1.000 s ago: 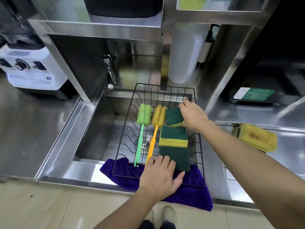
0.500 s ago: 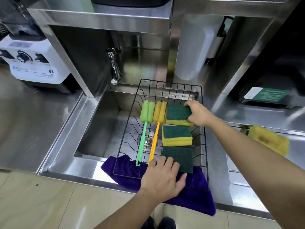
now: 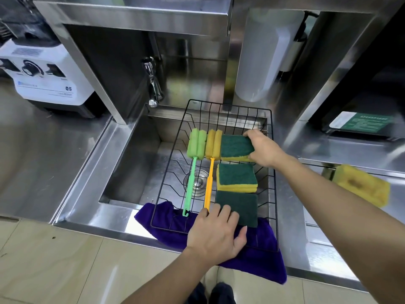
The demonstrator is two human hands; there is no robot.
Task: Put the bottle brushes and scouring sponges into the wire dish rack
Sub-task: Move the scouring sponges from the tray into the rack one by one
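A green-topped yellow scouring sponge (image 3: 236, 148) is gripped by the right hand (image 3: 264, 149) inside the black wire dish rack (image 3: 272, 172). The left hand (image 3: 215, 233) is laid flat, fingers spread, nothing held, on a dark green scouring pad (image 3: 238, 207).

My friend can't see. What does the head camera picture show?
A person's right hand holds a green-and-yellow sponge at the far end of a black wire rack over a steel sink. Two more sponges and a green brush and an orange brush lie inside. The left hand rests at the near edge.
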